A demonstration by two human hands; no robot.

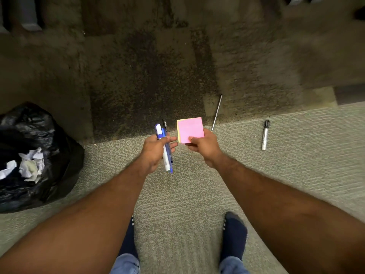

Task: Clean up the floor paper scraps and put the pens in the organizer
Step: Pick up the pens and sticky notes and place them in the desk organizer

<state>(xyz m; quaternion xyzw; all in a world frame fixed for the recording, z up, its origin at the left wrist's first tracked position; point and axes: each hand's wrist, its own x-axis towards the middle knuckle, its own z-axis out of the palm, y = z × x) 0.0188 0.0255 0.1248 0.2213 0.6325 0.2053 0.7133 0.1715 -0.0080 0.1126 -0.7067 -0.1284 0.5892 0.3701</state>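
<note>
L hand (156, 150) grips pens (165, 147), R hand (204, 148) pinches sticky pad (190, 129)

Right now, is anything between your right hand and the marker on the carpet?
Nothing visible: only bare carpet lies between the right hand and the marker. The thin pen lies beyond the hand, off that line. But that hand pinches a pink pad.

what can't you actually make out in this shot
Head view only:
- Bunch of blue, white and black pens: left hand covers their middles, so the count is unsure.
- Pink square sticky-note pad in the right hand: any writing too small.
- Black plastic rubbish bag: cut off by the left edge.
- Grey shapes along the top edge: blurred.
- Pen organizer: out of frame.
</note>
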